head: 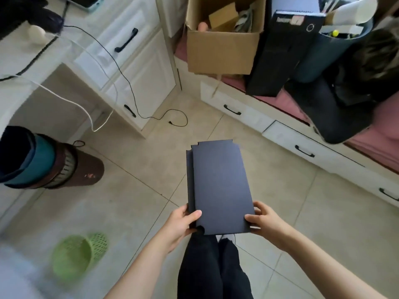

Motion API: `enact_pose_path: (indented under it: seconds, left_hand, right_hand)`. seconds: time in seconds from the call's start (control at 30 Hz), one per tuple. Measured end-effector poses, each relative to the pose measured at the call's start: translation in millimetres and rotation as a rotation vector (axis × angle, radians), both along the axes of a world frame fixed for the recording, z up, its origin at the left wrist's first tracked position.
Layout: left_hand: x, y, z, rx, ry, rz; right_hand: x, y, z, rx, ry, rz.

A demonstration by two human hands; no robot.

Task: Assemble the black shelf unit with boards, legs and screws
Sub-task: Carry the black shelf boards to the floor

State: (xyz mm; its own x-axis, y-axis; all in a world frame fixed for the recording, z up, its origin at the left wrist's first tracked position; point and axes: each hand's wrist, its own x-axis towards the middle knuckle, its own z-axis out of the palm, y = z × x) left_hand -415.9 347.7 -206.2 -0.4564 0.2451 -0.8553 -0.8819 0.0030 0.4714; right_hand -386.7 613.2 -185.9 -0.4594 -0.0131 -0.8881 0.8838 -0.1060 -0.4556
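1. Underfoot, the tiled floor (269, 190) is the largest bare surface in view and looks the natural place to build, between the white drawer cabinet (133, 67) and the low bench (302, 137) that carries the cardboard box (220, 46).
2. Next in size, the black boards (218, 184) are held out in front of the person, above the floor and touching nothing else; at least two lie stacked, the lower one showing along the left edge, notched corners at the far end.
3. Left hand (181, 225): it grips the near left corner, thumb on top, fingers underneath.
4. Right hand (264, 221): it grips the near right corner, thumb on top of the upper board, fingers curled round the edge.
5. Judged from this, the task is at its start: no legs or screws show, and nothing is joined.
6. To do this step well, keep both thumbs pressing so the stack cannot slide apart, lower it flat onto the tiles, then separate the boards with their notches facing the same way.
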Motion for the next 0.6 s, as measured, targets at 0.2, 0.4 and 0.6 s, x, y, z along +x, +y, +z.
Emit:
enact_pose_path:
  seconds: [0.2, 0.4, 0.6]
  left_hand:
    - [-66.0, 30.9, -102.2, -0.027, -0.018, -0.140]
    - [-107.7, 72.6, -222.9, -0.078, -0.029, -0.178]
    - [-128.0, 100.9, -347.8, -0.126, -0.038, -0.245]
  right_hand:
    - [-35.1, 19.9, -100.8, 0.040, -0.068, -0.149]
    - [-63.8, 59.2, -224.3, 0.045, -0.112, -0.194]
    - [-81.1, 87.0, -356.9, 0.043, -0.135, -0.152]
